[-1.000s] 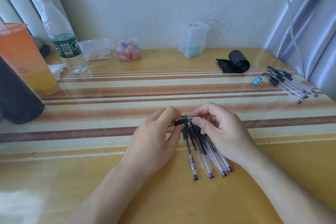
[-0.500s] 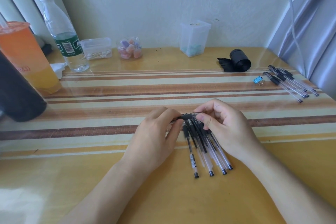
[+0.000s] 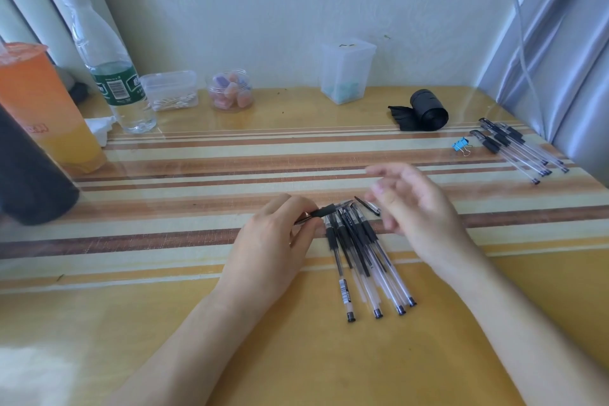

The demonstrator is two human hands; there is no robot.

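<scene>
The left hand (image 3: 273,241) is pinching a pen (image 3: 324,210) by its black grip between thumb and fingertips. It is holding the pen crosswise near the middle of the table (image 3: 164,323), with the grip end pointing toward 3 o'clock. Just beyond that end, a pile of pens (image 3: 362,260) is lying fanned out on the tabletop, running from the held pen toward 5 o'clock. At 3 o'clock from the held pen, a small black cap (image 3: 367,205) is lying just beside the right hand (image 3: 418,204). That hand is hovering blurred, with its fingers loosely spread and gripping nothing that shows; whether it is touching the cap I cannot tell.

Farther out at 2 o'clock, a blue binder clip (image 3: 461,145) is sitting beside a second group of pens (image 3: 517,148) near the table's edge. A black roll (image 3: 428,109) is resting at 1 o'clock and a clear box (image 3: 347,71) at 12. Toward 11 o'clock a jar of coloured pieces (image 3: 230,92), a box of cotton swabs (image 3: 171,89) and a water bottle (image 3: 112,76) are standing along the wall. An orange drink cup (image 3: 43,109) is standing at 10 o'clock.
</scene>
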